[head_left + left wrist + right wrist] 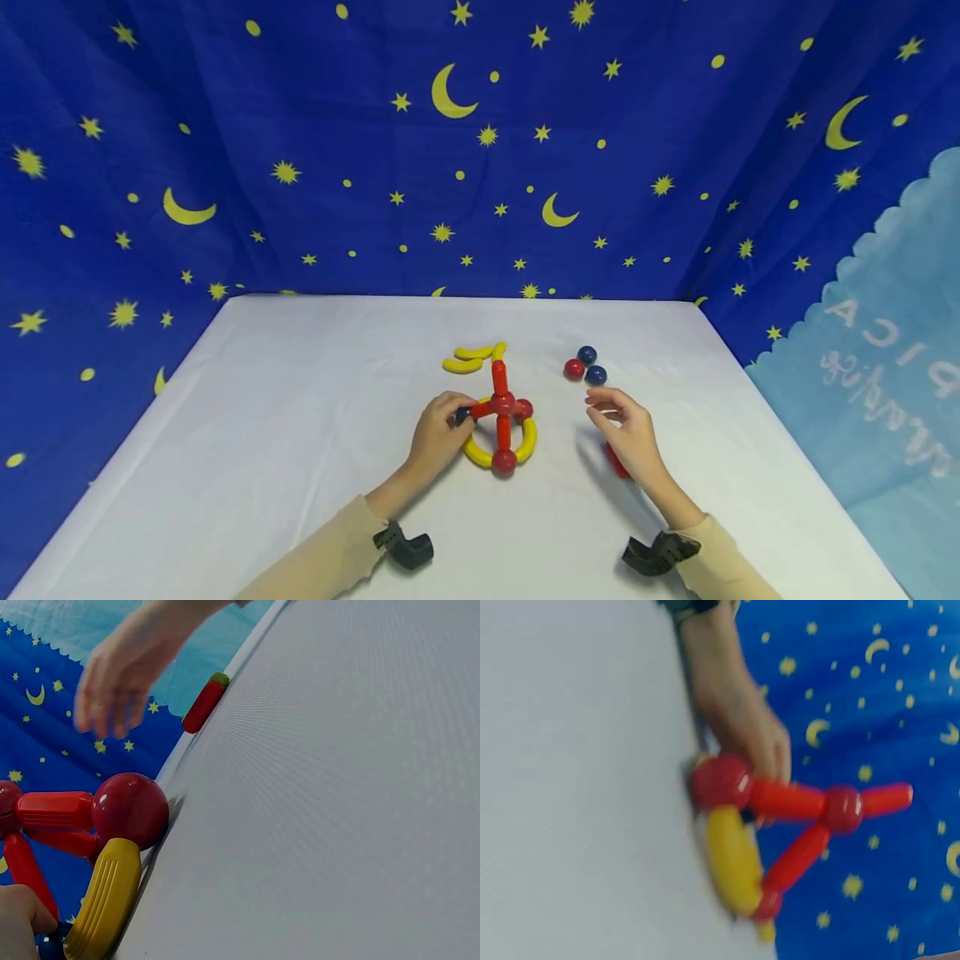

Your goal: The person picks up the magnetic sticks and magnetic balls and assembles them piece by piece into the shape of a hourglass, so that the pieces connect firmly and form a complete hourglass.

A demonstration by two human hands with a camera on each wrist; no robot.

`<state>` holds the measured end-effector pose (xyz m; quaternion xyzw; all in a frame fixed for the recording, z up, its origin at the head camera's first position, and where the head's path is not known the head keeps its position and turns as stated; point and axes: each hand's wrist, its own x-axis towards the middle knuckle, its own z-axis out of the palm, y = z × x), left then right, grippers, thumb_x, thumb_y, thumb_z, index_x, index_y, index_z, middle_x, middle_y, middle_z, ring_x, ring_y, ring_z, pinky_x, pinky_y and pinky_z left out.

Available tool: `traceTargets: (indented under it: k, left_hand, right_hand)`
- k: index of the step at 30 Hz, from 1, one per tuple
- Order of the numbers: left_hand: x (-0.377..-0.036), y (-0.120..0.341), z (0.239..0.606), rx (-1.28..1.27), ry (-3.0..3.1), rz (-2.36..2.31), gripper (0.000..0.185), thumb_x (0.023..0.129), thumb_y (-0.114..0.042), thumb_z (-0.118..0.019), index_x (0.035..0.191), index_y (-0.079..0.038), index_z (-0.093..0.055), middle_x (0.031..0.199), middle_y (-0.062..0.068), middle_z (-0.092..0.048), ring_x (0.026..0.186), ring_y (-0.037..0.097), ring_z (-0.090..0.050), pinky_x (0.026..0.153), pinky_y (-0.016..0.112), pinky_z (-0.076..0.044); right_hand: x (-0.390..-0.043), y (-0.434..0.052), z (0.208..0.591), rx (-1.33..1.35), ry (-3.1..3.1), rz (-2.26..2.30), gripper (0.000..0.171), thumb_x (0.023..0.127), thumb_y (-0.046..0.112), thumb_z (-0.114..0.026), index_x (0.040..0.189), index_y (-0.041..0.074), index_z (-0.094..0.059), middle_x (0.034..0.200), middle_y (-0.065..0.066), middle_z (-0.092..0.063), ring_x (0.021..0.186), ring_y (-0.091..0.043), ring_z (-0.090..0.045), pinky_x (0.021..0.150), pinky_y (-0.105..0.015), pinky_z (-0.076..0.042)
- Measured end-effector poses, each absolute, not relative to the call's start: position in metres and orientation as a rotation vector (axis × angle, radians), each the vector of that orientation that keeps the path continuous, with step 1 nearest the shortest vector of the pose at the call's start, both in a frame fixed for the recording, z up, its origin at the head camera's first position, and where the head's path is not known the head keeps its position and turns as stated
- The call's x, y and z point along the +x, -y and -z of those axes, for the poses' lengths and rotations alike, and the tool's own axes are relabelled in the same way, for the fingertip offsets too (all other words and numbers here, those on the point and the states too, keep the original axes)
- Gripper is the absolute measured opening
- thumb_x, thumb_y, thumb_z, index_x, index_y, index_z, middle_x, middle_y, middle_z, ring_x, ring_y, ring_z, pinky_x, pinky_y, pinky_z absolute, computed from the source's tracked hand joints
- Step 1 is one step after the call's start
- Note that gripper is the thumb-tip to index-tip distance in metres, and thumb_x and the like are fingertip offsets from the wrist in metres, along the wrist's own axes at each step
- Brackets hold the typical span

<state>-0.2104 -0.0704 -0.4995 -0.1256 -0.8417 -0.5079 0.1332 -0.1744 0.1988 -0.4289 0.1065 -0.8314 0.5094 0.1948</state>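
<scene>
Head view from above; wrist views low, sharing the red-and-yellow figure (501,421).

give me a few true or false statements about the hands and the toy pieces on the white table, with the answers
1. The left hand touches the red and yellow toy figure. True.
2. The right hand grips a blue ball. False: it holds nothing; the three loose balls lie beyond its fingertips.
3. The loose yellow curved pieces lie behind the figure. True.
4. All three loose balls are red. False: one is red, two are dark blue.
5. A red stick lies near the right hand. True.
</scene>
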Motion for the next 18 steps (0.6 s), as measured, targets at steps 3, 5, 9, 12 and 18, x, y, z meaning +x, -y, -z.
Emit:
traceTargets:
  k: [3, 5, 9, 12, 18]
  left_hand:
    - [-0.212, 0.071, 0.499, -0.363, 2.439, 1.486, 0.022, 0.078, -0.006, -0.069, 0.099, -0.010, -0.072, 0.100, 0.002, -0.067, 0.092, 0.015, -0.058, 0.075, 0.024, -0.045]
    - [-0.212, 0.071, 0.499, -0.367, 2.432, 1.491, 0.022, 0.077, -0.005, -0.069, 0.099, -0.010, -0.072, 0.099, 0.002, -0.067, 0.091, 0.015, -0.057, 0.074, 0.024, -0.045]
    - [-0.211, 0.072, 0.499, -0.365, 2.432, 1.484, 0.022, 0.077, -0.004, -0.069, 0.098, -0.010, -0.072, 0.099, 0.002, -0.067, 0.091, 0.016, -0.057, 0.074, 0.024, -0.045]
    - [-0.211, 0.071, 0.500, -0.360, 2.435, 1.482, 0.023, 0.077, -0.004, -0.069, 0.099, -0.010, -0.072, 0.100, 0.002, -0.067, 0.091, 0.015, -0.058, 0.074, 0.024, -0.045]
    - [-0.211, 0.070, 0.499, -0.365, 2.431, 1.504, 0.023, 0.077, -0.004, -0.069, 0.099, -0.009, -0.072, 0.100, 0.002, -0.067, 0.092, 0.016, -0.058, 0.074, 0.023, -0.045]
  right_hand:
    - [-0.172, -0.224, 0.450, 0.244, 2.370, -1.276, 0.024, 0.078, -0.014, -0.064, 0.101, -0.008, -0.066, 0.090, -0.024, -0.069, 0.076, 0.001, -0.060, 0.067, -0.011, -0.048]
    - [-0.165, -0.236, 0.457, 0.210, 2.433, -1.169, 0.025, 0.076, -0.013, -0.066, 0.100, -0.007, -0.066, 0.089, -0.021, -0.069, 0.073, -0.006, -0.061, 0.064, -0.014, -0.049]
    - [-0.158, -0.256, 0.479, 0.176, 2.527, -1.032, 0.029, 0.072, -0.011, -0.069, 0.100, -0.004, -0.067, 0.089, -0.015, -0.069, 0.072, -0.012, -0.061, 0.060, -0.018, -0.048]
    - [-0.155, -0.261, 0.483, 0.138, 2.571, -0.994, 0.031, 0.070, -0.010, -0.071, 0.100, -0.005, -0.066, 0.088, -0.015, -0.069, 0.071, -0.011, -0.060, 0.059, -0.020, -0.049]
    - [-0.163, -0.260, 0.475, -0.001, 2.610, -1.015, 0.029, 0.072, -0.004, -0.073, 0.100, -0.005, -0.067, 0.085, -0.014, -0.069, 0.069, -0.004, -0.057, 0.061, -0.017, -0.049]
